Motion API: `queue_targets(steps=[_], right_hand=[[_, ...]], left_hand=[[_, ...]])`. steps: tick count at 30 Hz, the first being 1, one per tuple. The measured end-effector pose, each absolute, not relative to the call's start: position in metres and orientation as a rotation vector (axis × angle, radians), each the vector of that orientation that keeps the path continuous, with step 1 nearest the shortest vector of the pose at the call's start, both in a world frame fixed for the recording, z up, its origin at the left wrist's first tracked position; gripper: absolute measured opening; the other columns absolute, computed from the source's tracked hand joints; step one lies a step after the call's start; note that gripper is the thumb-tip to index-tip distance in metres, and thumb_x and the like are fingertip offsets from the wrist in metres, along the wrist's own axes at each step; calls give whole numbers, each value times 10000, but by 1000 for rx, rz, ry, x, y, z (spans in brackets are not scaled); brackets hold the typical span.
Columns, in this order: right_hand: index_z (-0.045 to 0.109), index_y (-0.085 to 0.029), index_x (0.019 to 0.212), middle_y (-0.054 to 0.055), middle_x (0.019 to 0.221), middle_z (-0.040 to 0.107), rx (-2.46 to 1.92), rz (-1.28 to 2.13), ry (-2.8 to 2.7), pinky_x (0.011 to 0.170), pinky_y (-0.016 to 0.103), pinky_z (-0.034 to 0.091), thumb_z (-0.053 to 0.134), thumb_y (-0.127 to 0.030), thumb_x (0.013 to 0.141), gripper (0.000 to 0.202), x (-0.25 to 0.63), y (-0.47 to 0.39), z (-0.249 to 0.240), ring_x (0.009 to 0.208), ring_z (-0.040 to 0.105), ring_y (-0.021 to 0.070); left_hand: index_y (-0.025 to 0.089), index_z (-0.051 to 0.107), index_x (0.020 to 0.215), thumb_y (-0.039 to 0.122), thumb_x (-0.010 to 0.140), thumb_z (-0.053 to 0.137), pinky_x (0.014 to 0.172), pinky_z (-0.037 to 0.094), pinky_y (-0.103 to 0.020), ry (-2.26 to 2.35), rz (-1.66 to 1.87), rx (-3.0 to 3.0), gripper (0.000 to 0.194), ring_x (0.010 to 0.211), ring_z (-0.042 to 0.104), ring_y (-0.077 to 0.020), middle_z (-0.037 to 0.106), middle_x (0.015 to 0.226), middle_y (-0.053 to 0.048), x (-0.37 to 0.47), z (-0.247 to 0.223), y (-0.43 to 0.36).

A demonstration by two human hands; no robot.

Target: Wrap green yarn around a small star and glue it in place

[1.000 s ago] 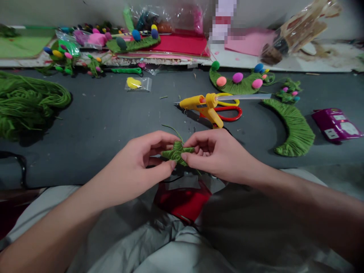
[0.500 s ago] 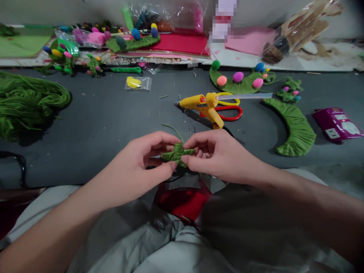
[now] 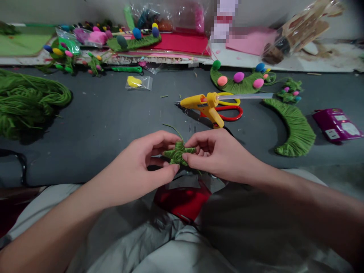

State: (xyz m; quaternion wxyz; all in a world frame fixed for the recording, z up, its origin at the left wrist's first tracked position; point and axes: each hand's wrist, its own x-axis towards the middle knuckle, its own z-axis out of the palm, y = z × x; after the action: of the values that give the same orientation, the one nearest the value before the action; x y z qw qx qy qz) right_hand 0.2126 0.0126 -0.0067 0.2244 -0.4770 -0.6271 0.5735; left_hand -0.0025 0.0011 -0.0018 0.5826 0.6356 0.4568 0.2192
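A small star wrapped in green yarn [image 3: 179, 153] is held between both hands near the table's front edge. My left hand [image 3: 153, 159] grips its left side, with the thumb at the lower point and the fingers behind. My right hand [image 3: 209, 151] pinches the right side, its thumb tip on the front of the star. A loose yarn end sticks up behind the star. Beyond the hands lies a yellow glue gun [image 3: 201, 104] with a clear glue stick in its back, over scissors with red and yellow handles [image 3: 234, 113].
Green yarn [image 3: 31, 102] is heaped at the left. To the right lie a green wrapped crescent [image 3: 295, 129] and a purple packet [image 3: 337, 125]. Farther back are a crescent with colored balls [image 3: 241, 84], a small yellow bag [image 3: 138, 82] and a cluttered white shelf [image 3: 295, 62].
The star has tilted slightly, so more of its front shows, and it has shifted a little to the right. Both hands keep their hold on it.
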Motion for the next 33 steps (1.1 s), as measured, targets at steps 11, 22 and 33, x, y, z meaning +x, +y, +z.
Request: queue_targets(steps=[11,22,33], right_hand=[[727,-128,832,-54,604,535,-1312,1578,-1738,466,171,350,684,-200,772,103,213,14,-6,553,441,58],[731,-140,846,-42,618,548,-1330,1600,-1752,481,193,360,689,-224,782,114,215,13,-4,562,454,74],[737,-146,848,-44,610,545,-1305,1593,-1754,471,195,353,687,-246,800,121,214,12,-5,555,452,75]], left_hand=[[255,610,1239,188,882,700,837,597,-203,1046,509,1491,375,1005,699,-149,699,1174,-10,-4,-4,2],[232,644,1231,241,902,693,831,600,-245,1075,524,1499,333,994,713,-181,714,1206,-47,-3,-3,3],[213,666,1168,186,892,674,787,586,-216,1104,553,1510,278,942,710,-159,729,1137,-34,0,-1,4]])
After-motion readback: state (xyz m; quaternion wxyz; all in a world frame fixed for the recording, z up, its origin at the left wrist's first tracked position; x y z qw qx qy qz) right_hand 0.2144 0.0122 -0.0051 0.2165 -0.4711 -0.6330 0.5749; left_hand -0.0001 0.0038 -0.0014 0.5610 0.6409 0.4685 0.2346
